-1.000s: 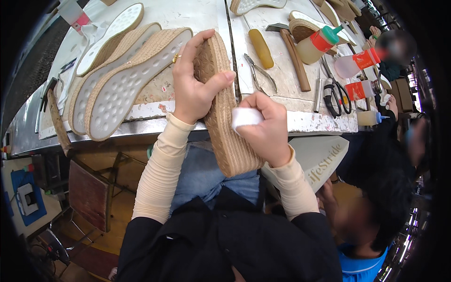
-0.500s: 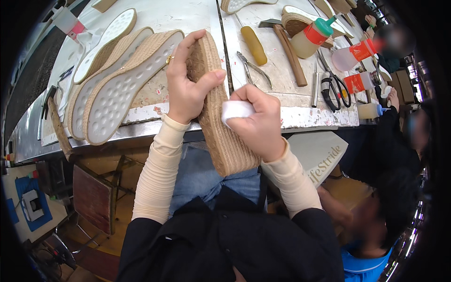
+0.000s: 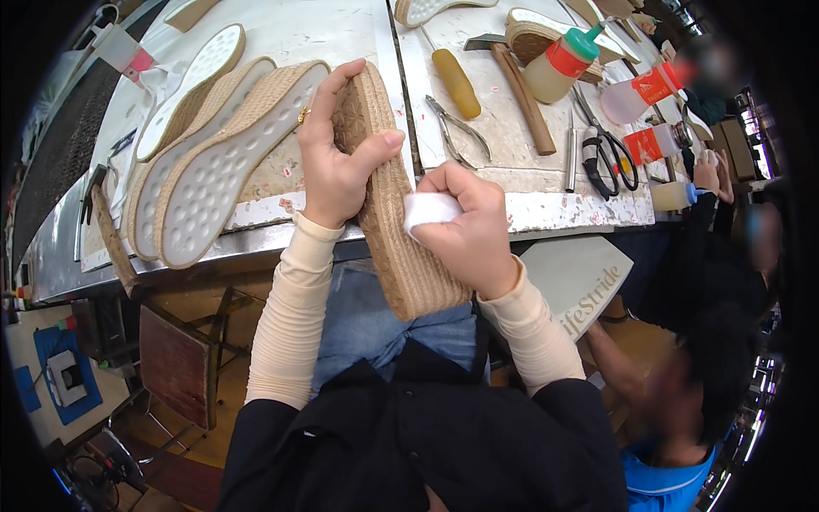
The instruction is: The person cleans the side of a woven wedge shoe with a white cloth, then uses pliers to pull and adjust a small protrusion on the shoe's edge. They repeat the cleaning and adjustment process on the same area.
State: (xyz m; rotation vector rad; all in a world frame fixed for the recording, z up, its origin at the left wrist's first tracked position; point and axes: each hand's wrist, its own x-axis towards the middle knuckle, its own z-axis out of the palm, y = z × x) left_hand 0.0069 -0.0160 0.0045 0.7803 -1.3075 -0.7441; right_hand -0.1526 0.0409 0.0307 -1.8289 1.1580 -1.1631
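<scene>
My left hand point(image 3: 343, 171) grips a wedge shoe sole point(image 3: 399, 264) near its upper end, thumb across the braided side and fingers around the far edge. The sole stands tilted over my lap, its brown patterned bottom turned left and its woven tan side facing right. My right hand point(image 3: 473, 226) is closed on a folded white cloth point(image 3: 433, 211), which touches the woven side about halfway down. To the left on the table lie several more soles point(image 3: 205, 200) with dimpled white tops.
Right of the sole lie nippers point(image 3: 457, 132), a yellow-handled tool point(image 3: 458, 84), a hammer point(image 3: 522, 98), scissors point(image 3: 607, 158) and several squeeze bottles point(image 3: 559, 68). Another hammer point(image 3: 111, 226) overhangs the left table edge. A stool point(image 3: 177, 367) stands lower left; a person in blue point(image 3: 665, 478) is lower right.
The cloth looks slightly more spread against the sole's side, with my right hand hardly moved. My left hand keeps its grip. The whole view has shifted slightly.
</scene>
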